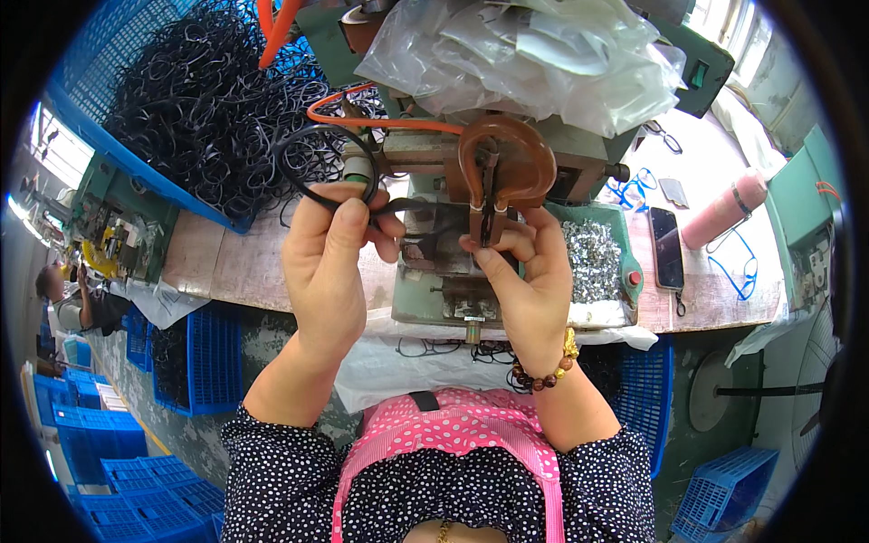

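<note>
black plastic eyeglass frame front point(330, 167) held up at chest height over the green metal bench machine point(453, 271), between both hands. thin glossy black rim, one round lens opening fully visible above the left hand, empty (no lens in it), the rest of the frame runs right as a dark bar toward the machine's copper-brown loop-shaped heating coil point(507, 163). left hand point(330, 258) closed on the frame, thumb pressed on top, fingers curled under near the bridge. right hand point(520, 271) pinched shut on the frame's other end, fingertips right below the coil's two silver clamps; exact contact point hidden by the fingers. right wrist wears a brown bead bracelet point(543, 371).

behind: big blue plastic crate point(118, 154) heaped with many more black frames of the same kind, tangled. orange hose point(362, 118) runs to the machine. crumpled clear plastic bags point(534, 54) on top of it. green tray of small silvery metal parts point(593, 258) just right of the right hand. further right on the worn wooden bench, a black smartphone point(668, 246) and a pink bottle point(724, 208).
</note>
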Demonstrator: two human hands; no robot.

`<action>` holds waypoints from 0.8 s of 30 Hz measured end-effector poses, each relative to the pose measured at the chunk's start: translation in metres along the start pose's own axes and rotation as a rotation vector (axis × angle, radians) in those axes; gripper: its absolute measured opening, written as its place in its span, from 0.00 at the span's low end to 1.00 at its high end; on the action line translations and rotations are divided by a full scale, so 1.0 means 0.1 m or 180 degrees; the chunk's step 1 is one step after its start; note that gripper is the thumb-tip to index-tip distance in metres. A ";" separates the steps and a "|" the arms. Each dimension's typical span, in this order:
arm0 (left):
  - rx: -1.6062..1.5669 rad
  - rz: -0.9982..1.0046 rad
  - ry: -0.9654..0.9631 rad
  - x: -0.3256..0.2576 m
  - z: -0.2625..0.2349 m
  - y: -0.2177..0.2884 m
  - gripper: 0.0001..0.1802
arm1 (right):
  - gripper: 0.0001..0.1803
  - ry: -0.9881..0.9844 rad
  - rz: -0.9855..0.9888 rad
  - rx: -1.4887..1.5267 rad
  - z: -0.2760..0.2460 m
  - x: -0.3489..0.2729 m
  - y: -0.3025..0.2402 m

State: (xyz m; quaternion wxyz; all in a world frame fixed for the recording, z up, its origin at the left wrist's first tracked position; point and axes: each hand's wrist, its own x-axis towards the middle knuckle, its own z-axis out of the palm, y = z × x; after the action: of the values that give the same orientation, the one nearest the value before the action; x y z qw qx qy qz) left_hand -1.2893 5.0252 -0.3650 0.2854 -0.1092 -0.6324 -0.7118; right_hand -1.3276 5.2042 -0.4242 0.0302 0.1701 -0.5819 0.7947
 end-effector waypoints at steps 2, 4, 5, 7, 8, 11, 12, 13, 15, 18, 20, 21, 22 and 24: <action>0.0207 0.0094 -0.0086 -0.09 0.04 0.05 0.09 | 0.32 -0.0124 0.0005 0.0070 -0.01 0.01 -0.02; 0.0378 0.0495 -0.0452 -0.20 0.10 0.10 0.09 | 0.29 -0.0115 -0.0125 -0.0110 -0.05 0.00 -0.04; 0.0407 0.0362 -0.0609 -0.25 0.14 0.10 0.09 | 0.28 -0.0089 -0.0133 -0.0222 -0.08 -0.01 -0.05; 0.0988 0.0232 -0.0952 -0.25 0.20 0.05 0.08 | 0.26 -0.0062 -0.0287 -0.0239 -0.17 -0.03 -0.08; 0.1211 0.0215 -0.1142 -0.23 0.23 0.02 0.08 | 0.25 -0.0028 -0.0357 -0.0294 -0.22 -0.04 -0.09; 0.1202 0.0101 -0.1038 -0.16 0.30 -0.06 0.06 | 0.22 0.0233 -0.0225 -0.0378 -0.41 -0.07 -0.12; 0.1270 0.0058 -0.1077 -0.13 0.31 -0.08 0.06 | 0.21 0.0347 -0.0314 -0.0329 -0.48 -0.08 -0.12; 0.1334 0.0042 -0.1103 -0.11 0.32 -0.10 0.06 | 0.20 0.0393 -0.0400 -0.0454 -0.59 -0.10 -0.14; 0.1444 0.0110 -0.1126 -0.10 0.33 -0.12 0.07 | 0.19 0.0617 -0.0573 -0.0658 -0.81 -0.14 -0.12; 0.1568 0.0406 -0.1164 -0.11 0.32 -0.16 0.09 | 0.17 0.1297 -0.1098 -0.1334 -1.16 -0.18 0.01; 0.1655 0.0760 -0.1192 -0.14 0.31 -0.18 0.10 | 0.16 0.1648 -0.0633 -0.1265 -1.34 -0.19 0.13; 0.1643 0.0665 -0.1164 -0.15 0.31 -0.19 0.09 | 0.15 0.1869 -0.0094 -0.1024 -1.41 -0.19 0.18; 0.1609 0.0653 -0.1103 -0.16 0.31 -0.20 0.09 | 0.14 0.1714 -0.0084 -0.1364 -1.45 -0.25 0.19; 0.1568 0.0603 -0.1074 -0.18 0.31 -0.21 0.08 | 0.15 0.1133 -0.0363 -0.1839 -1.48 -0.38 0.19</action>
State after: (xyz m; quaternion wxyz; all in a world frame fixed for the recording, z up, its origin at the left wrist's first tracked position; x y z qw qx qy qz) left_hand -1.2929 5.0610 -0.3860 0.2594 -0.2117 -0.8113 -0.4792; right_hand -1.3316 5.3419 -0.4917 0.2225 0.0455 -0.7581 0.6113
